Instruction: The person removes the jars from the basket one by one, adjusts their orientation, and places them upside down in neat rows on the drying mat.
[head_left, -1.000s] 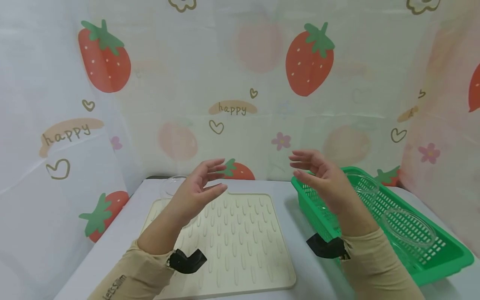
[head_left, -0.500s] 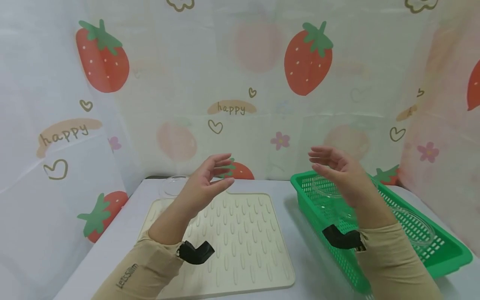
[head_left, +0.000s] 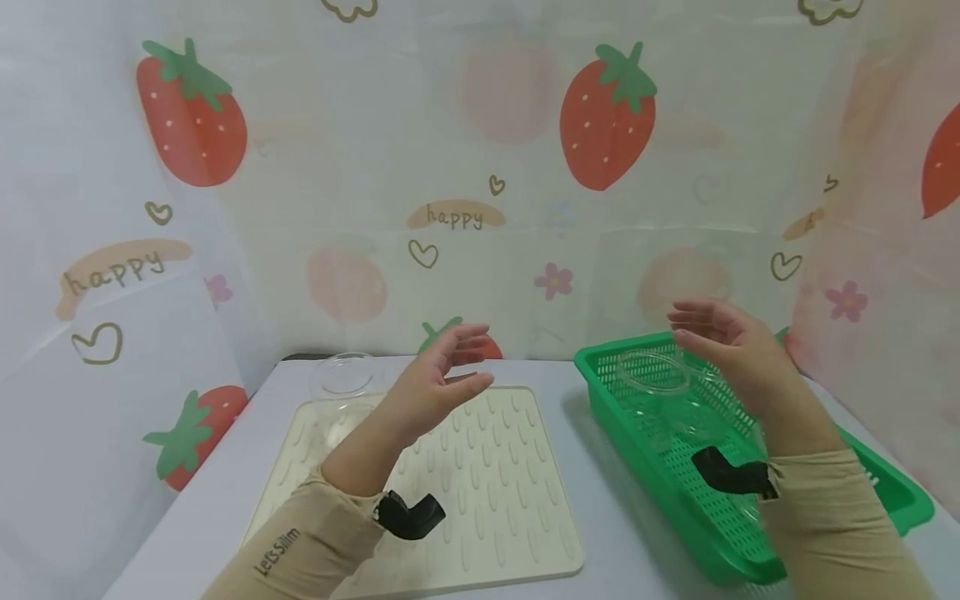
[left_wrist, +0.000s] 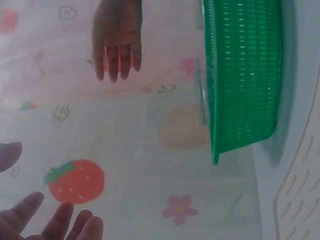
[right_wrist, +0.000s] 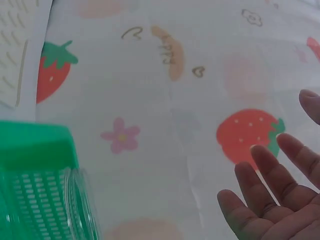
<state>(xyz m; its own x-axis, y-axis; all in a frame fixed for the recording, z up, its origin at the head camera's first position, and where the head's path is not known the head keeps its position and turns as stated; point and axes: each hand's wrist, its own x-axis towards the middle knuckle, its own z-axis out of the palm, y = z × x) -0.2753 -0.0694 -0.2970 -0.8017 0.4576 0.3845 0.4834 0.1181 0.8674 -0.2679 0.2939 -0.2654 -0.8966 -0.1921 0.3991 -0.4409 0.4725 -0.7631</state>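
Head view, from my left: a clear, round-rimmed vessel [head_left: 347, 375] stands mouth up by the far left corner of a cream, rectangular mat [head_left: 517, 492]; it is so transparent that I can't tell glass from plastic, or quite where its foot rests. The mat has rows of raised oval ridges, which I take to be there so that a thing set down doesn't sit flat and water or air can pass beneath. My left hand [head_left: 444, 375] is next, raised over the mat to the right of that vessel, thumb well apart from gently bent fingers, with nothing between them; so wide a gap would suit something round. Past a strip of white tabletop [head_left: 585, 483], a green plastic basket [head_left: 637, 492] with slotted walls lies at a slant, its near end angled away from the mat, perhaps to sit handily within my reach. In it are several clear, round-rimmed vessels [head_left: 693, 421], some at the far end, where the walls likely keep them from straying. My right hand [head_left: 723, 333] is raised above the basket, fingers loosely bent, thumb apart, holding nothing; the left wrist view shows air between it and the basket's rim.
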